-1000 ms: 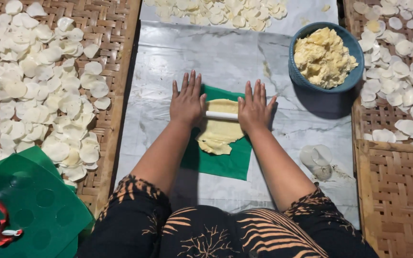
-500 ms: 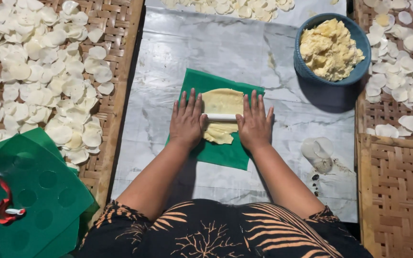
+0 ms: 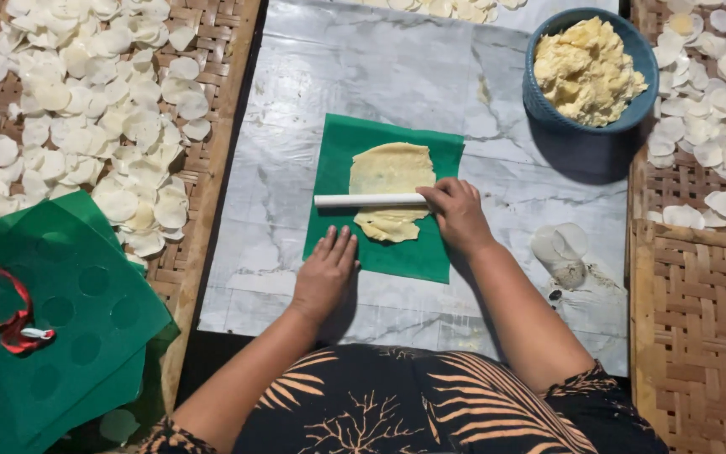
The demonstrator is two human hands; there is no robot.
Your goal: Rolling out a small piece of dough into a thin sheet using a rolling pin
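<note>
— What's in your blue bowl (image 3: 548, 105)?
— Crumbly yellow dough, beyond your right hand (image 3: 457, 216); that hand's fingers curl over the white roller (image 3: 369, 200) on flattened dough (image 3: 391, 171); your left hand (image 3: 326, 271) lies spread on the green sheet (image 3: 405, 252).

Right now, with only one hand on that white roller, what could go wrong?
1. Only the right hand presses the thin white rolling stick, at one end, so the flat yellow dough might roll out uneven.
2. The dough's lower edge looks ragged; it may tear there.
3. The left hand holds just one corner of the green plastic sheet, which could slide on the smooth marble slab.
</note>
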